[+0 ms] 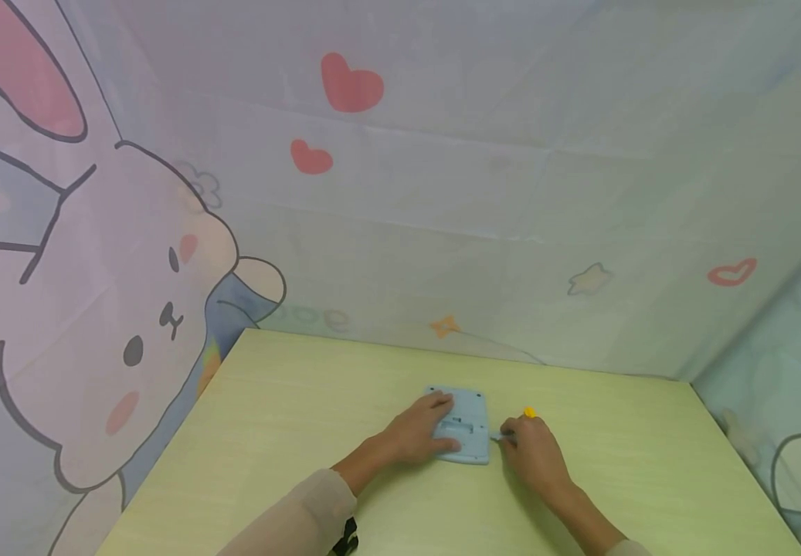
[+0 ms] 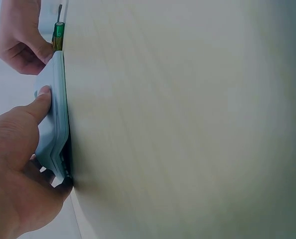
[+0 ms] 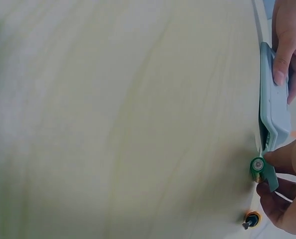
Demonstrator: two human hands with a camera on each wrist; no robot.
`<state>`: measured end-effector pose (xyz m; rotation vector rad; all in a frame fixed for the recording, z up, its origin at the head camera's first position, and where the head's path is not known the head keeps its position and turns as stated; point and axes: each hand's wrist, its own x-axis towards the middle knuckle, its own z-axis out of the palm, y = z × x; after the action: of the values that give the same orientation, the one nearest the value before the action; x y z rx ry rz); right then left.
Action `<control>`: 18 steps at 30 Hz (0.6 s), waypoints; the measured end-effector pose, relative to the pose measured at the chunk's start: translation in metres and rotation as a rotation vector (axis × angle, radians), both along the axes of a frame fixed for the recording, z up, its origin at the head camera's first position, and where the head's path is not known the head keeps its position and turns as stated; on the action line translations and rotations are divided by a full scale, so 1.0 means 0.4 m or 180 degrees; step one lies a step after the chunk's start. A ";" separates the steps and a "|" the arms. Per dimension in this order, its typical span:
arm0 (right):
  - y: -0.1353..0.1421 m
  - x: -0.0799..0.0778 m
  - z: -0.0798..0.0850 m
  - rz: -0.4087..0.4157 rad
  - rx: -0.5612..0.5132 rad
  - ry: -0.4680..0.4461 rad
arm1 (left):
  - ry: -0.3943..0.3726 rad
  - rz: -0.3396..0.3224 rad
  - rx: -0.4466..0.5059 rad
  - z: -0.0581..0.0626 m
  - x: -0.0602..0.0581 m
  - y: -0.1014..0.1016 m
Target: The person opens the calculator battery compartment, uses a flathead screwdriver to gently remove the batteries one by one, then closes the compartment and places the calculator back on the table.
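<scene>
A light blue calculator (image 1: 471, 425) lies back side up on the table, a recessed battery bay visible in its back. My left hand (image 1: 410, 432) grips its left side, with the thumb (image 2: 42, 102) across the back and other fingers curled at the edge. Just off the right side, my right hand (image 1: 534, 455) pinches a small light blue battery cover (image 3: 271, 178) between thumb and fingers. Right beside that cover is a green battery (image 3: 257, 164), seen end-on in the right wrist view.
A screwdriver with a yellow-orange handle (image 3: 252, 218) lies on the table past my right hand. The pale wood table (image 1: 303, 386) ends at a printed cloth backdrop (image 1: 442, 232). Something black (image 1: 347, 537) shows beneath my left sleeve.
</scene>
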<state>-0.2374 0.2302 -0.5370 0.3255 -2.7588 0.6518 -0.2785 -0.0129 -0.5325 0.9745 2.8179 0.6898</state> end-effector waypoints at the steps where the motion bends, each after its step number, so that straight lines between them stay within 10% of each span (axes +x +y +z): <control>1: 0.000 -0.001 0.000 0.0002 -0.0031 -0.0012 | 0.0001 -0.0001 0.0000 0.000 0.000 0.000; 18: -0.012 -0.008 0.013 -0.0072 -0.0125 -0.0108 | 0.0024 0.0019 -0.0016 0.003 0.003 -0.002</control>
<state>-0.2406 0.2255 -0.5320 0.2769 -2.7736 0.7111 -0.2774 -0.0139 -0.5314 0.9705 2.8287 0.6806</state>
